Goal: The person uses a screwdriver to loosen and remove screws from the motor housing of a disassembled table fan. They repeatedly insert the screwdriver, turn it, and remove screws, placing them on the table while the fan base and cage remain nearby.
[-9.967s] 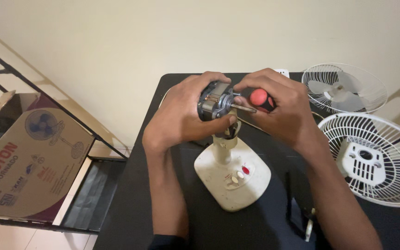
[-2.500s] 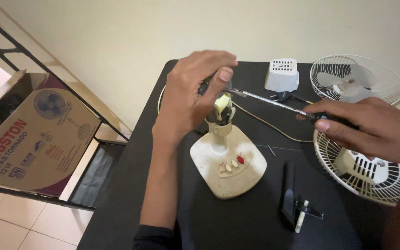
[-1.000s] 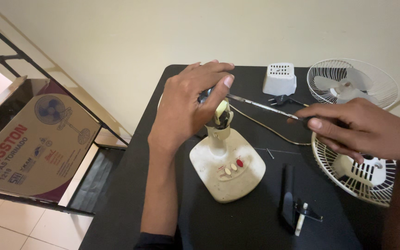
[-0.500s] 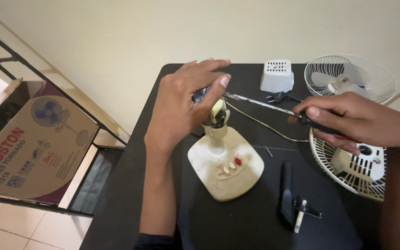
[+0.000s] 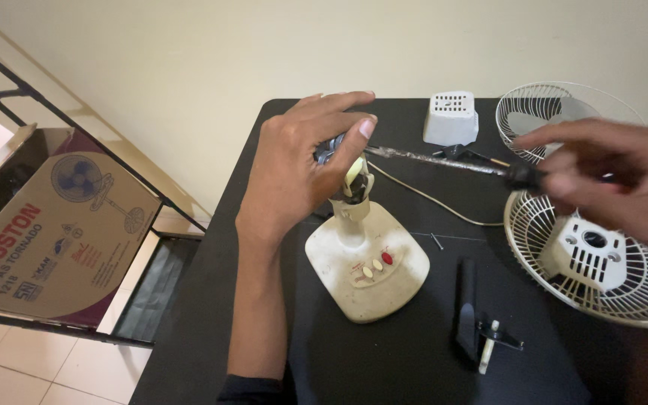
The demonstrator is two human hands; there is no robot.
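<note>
A cream fan base (image 5: pixel 369 270) with three pale buttons and one red one stands on the black table (image 5: pixel 384 360). My left hand (image 5: pixel 301 176) grips the fan motor (image 5: pixel 330 148) at the top of the base's neck. My right hand (image 5: pixel 609 180), blurred, holds the handle of a long screwdriver (image 5: pixel 444 160). Its metal shaft reaches left and its tip sits at the motor by my left fingers.
A white fan grille (image 5: pixel 594 262) lies at the right, with a second grille and blade (image 5: pixel 556 112) behind it. A white motor cover (image 5: pixel 451 118) sits at the back. A thin cable (image 5: pixel 444 202), a small screw (image 5: pixel 436 241) and a black bracket (image 5: pixel 478 322) lie near the base. A printed cardboard box (image 5: pixel 46 232) rests left of the table.
Ten seconds ago both hands were together on the motor. Since then my right hand has drawn out to the right along the screwdriver, and in the last half second it lifted slightly.
</note>
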